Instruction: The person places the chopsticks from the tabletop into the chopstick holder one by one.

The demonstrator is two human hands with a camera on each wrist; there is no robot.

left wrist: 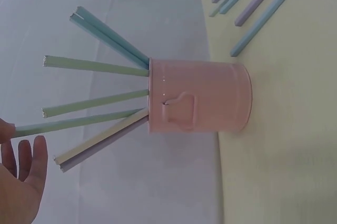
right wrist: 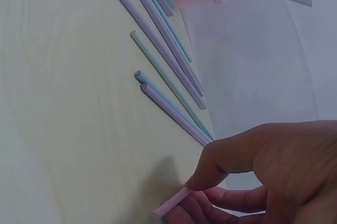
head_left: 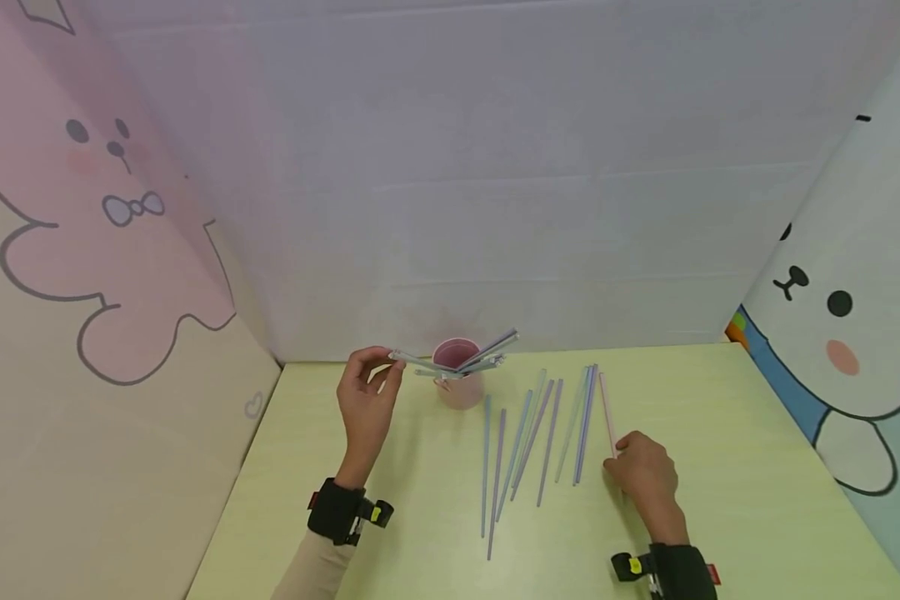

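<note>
A small pink bucket (head_left: 461,394) with a little handle stands upright near the back of the table. Several thin pastel sticks (left wrist: 95,65) lean outward from its mouth. My left hand (head_left: 367,398), left of the bucket, pinches the upper end of a pale green stick (left wrist: 79,123) between thumb and finger; that stick's lower end is inside the bucket. On the right, my right hand (head_left: 642,473) holds a pink stick (head_left: 607,404) near its close end, thumb against fingers. The right wrist view shows this stick's end (right wrist: 172,203) poking out below the fingers.
Between the hands, several blue, purple and green sticks (head_left: 525,450) lie roughly side by side on the pale yellow table (head_left: 742,467). A white cloth wall (head_left: 495,208) rises right behind the bucket. Printed cartoon panels (head_left: 157,275) stand on both sides.
</note>
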